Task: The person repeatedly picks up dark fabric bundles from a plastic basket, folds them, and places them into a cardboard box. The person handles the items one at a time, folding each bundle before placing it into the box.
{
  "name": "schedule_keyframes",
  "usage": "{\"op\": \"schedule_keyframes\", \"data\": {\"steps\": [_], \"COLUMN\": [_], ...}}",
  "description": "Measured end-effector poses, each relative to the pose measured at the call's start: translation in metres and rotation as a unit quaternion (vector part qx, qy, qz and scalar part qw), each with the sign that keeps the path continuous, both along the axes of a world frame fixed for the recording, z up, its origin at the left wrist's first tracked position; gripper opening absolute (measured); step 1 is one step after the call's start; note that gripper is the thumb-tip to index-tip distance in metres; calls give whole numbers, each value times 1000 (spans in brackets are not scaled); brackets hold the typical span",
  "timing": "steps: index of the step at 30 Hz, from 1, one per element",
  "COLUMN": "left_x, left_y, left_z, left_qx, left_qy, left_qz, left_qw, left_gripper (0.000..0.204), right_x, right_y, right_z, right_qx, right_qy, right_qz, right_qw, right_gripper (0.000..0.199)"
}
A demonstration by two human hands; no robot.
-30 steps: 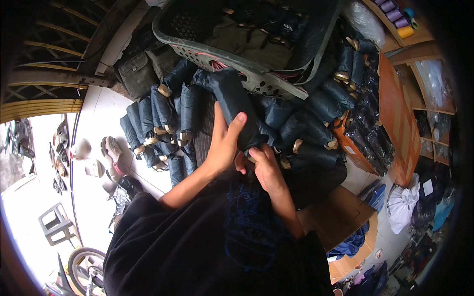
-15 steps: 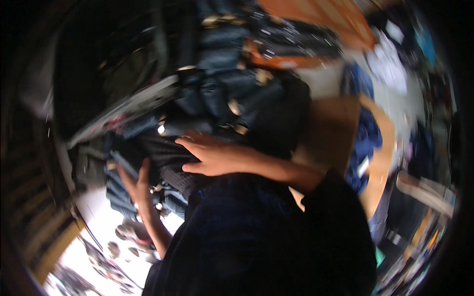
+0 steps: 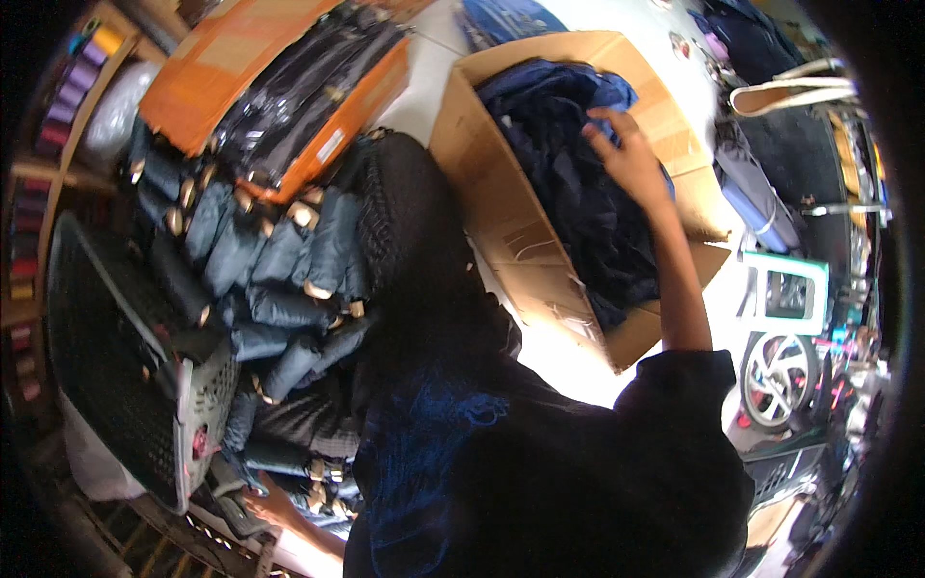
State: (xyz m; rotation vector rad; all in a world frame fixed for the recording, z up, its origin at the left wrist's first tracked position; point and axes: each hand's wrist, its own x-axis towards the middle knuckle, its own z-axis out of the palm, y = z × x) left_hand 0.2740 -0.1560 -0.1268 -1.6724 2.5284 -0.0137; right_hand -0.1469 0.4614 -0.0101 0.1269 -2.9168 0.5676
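Observation:
My right hand (image 3: 631, 164) is over a tall open cardboard box (image 3: 515, 217), its fingers apart and slightly curled above dark navy cloth (image 3: 568, 164) heaped inside. Nothing shows between those fingers. At the lower left, my left hand (image 3: 275, 506) is beside a pile of rolled dark blue-grey fabric bundles (image 3: 289, 306) with tan ends. A small bluish loop lies at its fingertips, too unclear to name. Its fingers are small and partly hidden, so I cannot tell whether they grip anything. The bundles lie around my dark-trousered legs.
A dark perforated plastic crate (image 3: 125, 337) stands tilted at the left. Beyond the bundles sits an orange-brown carton (image 3: 371, 106) with black goods in clear plastic. Shelves of thread spools (image 3: 72, 116) line the far left. A white spoked wheel (image 3: 776, 380) is at the right.
My view has swung toward the right. My right hand has gone from above the fabric bundles to above the cardboard box. My left hand now appears lower, beside the bundles.

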Motion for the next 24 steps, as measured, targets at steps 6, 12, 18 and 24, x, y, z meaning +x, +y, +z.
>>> {"op": "schedule_keyframes", "data": {"steps": [6,12,18,24], "left_x": [-230,-404,-440,-424], "left_y": [155,379,475,452], "left_z": [108,147,77,70], "left_qx": [189,307,197,161], "left_qy": [392,235,-355,-454], "left_qz": [-373,-832,-803,-798], "left_qw": [820,398,436,362], "left_gripper": [23,43,69,69], "right_x": [81,98,81,19], "right_y": [-39,-39,-20,46], "right_z": [-81,-69,-29,-28], "right_qx": [94,251,179,-46], "right_qy": [-455,-520,-487,2], "right_qz": [84,255,244,-141], "right_qw": [882,776,819,989], "right_gripper": [52,47,40,49]}}
